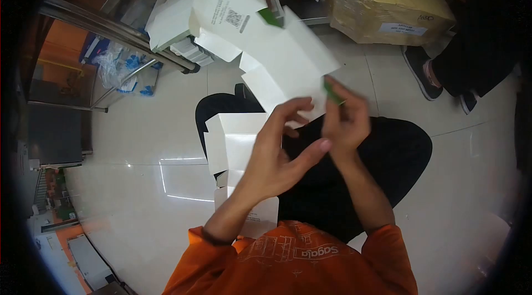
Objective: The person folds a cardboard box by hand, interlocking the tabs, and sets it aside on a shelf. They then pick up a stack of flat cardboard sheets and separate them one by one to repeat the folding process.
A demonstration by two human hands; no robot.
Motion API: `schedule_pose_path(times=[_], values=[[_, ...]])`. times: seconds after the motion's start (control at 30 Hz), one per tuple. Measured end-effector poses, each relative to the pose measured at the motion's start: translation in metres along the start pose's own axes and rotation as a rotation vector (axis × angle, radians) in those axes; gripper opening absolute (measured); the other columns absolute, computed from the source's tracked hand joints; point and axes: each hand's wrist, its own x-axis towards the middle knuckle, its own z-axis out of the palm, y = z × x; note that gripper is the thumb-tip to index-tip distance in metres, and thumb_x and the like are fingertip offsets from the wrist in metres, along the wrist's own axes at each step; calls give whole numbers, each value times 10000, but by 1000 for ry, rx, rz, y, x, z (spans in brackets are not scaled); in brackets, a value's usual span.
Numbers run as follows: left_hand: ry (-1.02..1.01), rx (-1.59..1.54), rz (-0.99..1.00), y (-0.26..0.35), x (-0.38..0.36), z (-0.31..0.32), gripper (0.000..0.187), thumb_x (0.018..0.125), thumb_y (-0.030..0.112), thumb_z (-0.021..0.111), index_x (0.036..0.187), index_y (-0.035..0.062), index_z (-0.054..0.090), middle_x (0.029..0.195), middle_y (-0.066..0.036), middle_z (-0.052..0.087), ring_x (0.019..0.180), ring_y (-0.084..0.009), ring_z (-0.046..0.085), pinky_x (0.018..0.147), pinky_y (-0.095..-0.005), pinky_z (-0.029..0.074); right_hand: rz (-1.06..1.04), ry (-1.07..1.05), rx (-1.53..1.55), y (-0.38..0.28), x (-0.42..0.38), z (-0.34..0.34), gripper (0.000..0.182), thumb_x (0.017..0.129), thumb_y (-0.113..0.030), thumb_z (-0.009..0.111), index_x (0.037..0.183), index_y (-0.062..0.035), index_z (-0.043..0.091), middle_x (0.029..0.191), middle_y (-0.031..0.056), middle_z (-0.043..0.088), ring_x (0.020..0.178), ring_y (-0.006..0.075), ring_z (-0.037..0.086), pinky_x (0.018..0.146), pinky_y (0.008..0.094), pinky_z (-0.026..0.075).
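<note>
A white unfolded carton point(293, 51) with printed text, a QR code and green patches stretches away in front of me. My right hand point(348, 120), slightly blurred, pinches its near right corner by a green edge. Beside that corner, my left hand point(277, 156) has its fingers curved and its thumb stretched out apart from them, with nothing gripped. Under my left forearm a second white carton piece point(241, 142) with creased flaps lies over my lap, partly hidden by the arm.
More white cartons point(174, 15) are stacked at the upper left beside a metal frame point(119, 43). A taped brown box point(382, 4) stands at the upper right. Near it are another person's shoes point(424, 76). Clear plastic bags point(124, 68) lie under the frame on the left.
</note>
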Motion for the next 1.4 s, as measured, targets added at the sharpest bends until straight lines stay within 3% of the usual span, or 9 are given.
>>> schedule_pose_path(times=[0.1, 0.3, 0.43, 0.63, 0.77, 1.0, 1.13, 1.27, 1.4], values=[[164, 137, 47, -10, 8, 9, 438, 815, 194, 752, 1160, 6, 558, 1054, -121, 601, 985, -227, 582, 860, -344, 449, -266, -223, -36, -5, -15, 9, 380, 849, -20, 636, 1208, 73, 553, 1289, 283, 537, 1136, 379, 600, 895, 409, 530], [411, 276, 87, -8, -17, -34, 163, 824, -5, 646, 985, -29, 640, 943, -131, 657, 851, -213, 627, 782, -301, 474, -127, -725, 294, -33, -11, 4, 452, 793, 57, 599, 1240, 33, 540, 1369, 266, 440, 1141, 356, 576, 844, 374, 561], [358, 397, 83, 8, -26, -66, 69, 828, -6, 650, 887, -36, 668, 853, -124, 671, 783, -209, 625, 717, -301, 480, 24, -402, 137, -34, -1, 3, 360, 804, 42, 660, 1155, 21, 579, 1266, 209, 520, 870, 190, 631, 663, 270, 534], [-146, 121, -182, -4, -11, -63, 110, 884, 98, 686, 927, -1, 709, 806, -77, 683, 649, -123, 568, 565, -248, 431, 13, -812, 8, -39, 33, -23, 607, 800, 29, 699, 1363, -57, 488, 1406, 156, 430, 818, 127, 603, 643, 239, 527], [-120, -287, -446, -16, 5, -50, 207, 953, 156, 624, 1050, -25, 644, 846, -69, 689, 743, -92, 646, 589, -229, 523, 198, -811, -1, -34, 33, -29, 543, 814, -58, 722, 1320, -35, 523, 1392, 151, 430, 1000, 207, 629, 769, 300, 561], [-152, -1070, -533, -29, 11, -40, 399, 932, 228, 595, 1235, 4, 462, 1132, -148, 638, 942, -275, 685, 831, -384, 560, -134, -783, -295, -39, 12, -14, 693, 661, -131, 845, 1240, -35, 476, 1319, 181, 420, 1106, 362, 577, 891, 406, 548], [-82, -882, -467, -44, 6, -36, 397, 946, 190, 602, 1268, 12, 454, 1156, -98, 599, 1052, -191, 617, 884, -335, 513, -235, -849, -350, -23, 7, -16, 735, 656, -114, 828, 1277, -47, 439, 1314, 184, 411, 1140, 376, 545, 925, 425, 527], [49, -640, -306, -46, -2, -15, 402, 903, -105, 562, 1287, -39, 464, 1155, -75, 601, 1025, -106, 579, 864, -254, 482, 6, -832, -156, -27, 12, -14, 686, 719, -105, 766, 1299, -34, 407, 1308, 193, 405, 1208, 368, 482, 942, 413, 486], [142, -473, -322, -41, -6, 10, 380, 908, -42, 608, 1281, -53, 536, 997, -67, 662, 881, -91, 612, 771, -212, 496, 288, -702, -53, -26, 19, -23, 497, 784, -141, 738, 1185, 7, 484, 1152, 183, 512, 1020, 314, 577, 831, 371, 492]])
